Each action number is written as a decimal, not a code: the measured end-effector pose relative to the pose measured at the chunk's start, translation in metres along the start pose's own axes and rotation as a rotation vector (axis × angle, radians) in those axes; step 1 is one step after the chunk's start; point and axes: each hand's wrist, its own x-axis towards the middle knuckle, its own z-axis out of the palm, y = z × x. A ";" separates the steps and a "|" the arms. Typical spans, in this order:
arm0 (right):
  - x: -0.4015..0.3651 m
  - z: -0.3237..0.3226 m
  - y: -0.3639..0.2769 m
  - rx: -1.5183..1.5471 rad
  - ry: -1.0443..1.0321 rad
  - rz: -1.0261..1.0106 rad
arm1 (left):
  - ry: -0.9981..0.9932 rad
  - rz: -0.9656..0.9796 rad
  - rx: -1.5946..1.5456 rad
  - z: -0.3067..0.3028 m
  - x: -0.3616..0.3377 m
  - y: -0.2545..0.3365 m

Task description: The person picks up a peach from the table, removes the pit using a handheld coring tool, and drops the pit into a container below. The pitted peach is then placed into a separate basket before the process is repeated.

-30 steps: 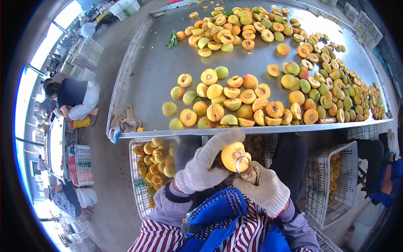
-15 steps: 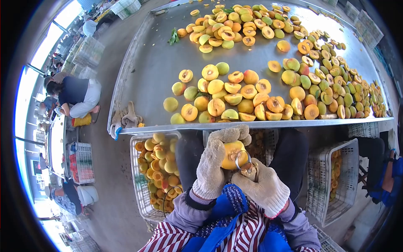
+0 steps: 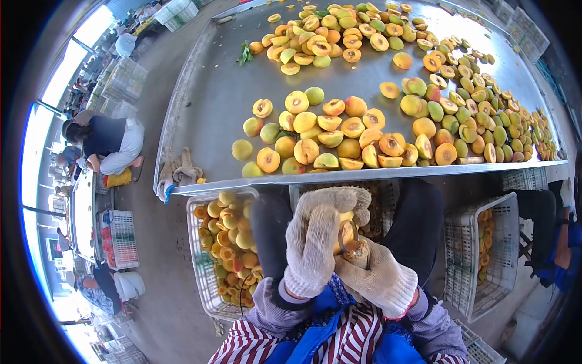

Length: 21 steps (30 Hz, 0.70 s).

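My left hand (image 3: 312, 246), in a knitted work glove, is closed around a yellow peach half (image 3: 346, 217), its cut face turned toward the right. In my gloved right hand (image 3: 382, 276) is a pitting tool with a metal loop (image 3: 357, 255); its short handle is mostly hidden by the fingers. The loop is at the fruit's cut face, and its exact depth in the flesh cannot be made out. Both hands are over my lap, just below the edge of a metal table (image 3: 212, 103). Cut peaches (image 3: 330, 138) lie in piles on that table, many with stones showing.
A plastic crate (image 3: 195, 267) of hollowed peach halves stands at my left, another crate (image 3: 454, 261) at my right. Gloves (image 3: 185, 170) lie on the table's left corner. A person (image 3: 112, 136) bends over at far left; a co-worker's arm (image 3: 562, 246) shows at far right.
My left hand has turned and wrapped further over the peach half, hiding more of it. The loop has swung from the fruit's right side to a more edge-on angle.
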 end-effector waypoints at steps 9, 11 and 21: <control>-0.004 -0.016 -0.007 0.249 -0.267 0.318 | -0.177 -0.041 0.041 0.004 0.009 0.007; -0.004 -0.019 -0.008 0.283 -0.338 0.337 | -0.192 -0.169 0.000 0.006 0.010 0.009; -0.015 -0.027 0.020 0.907 -0.658 0.305 | -0.524 0.659 0.140 0.004 0.024 -0.012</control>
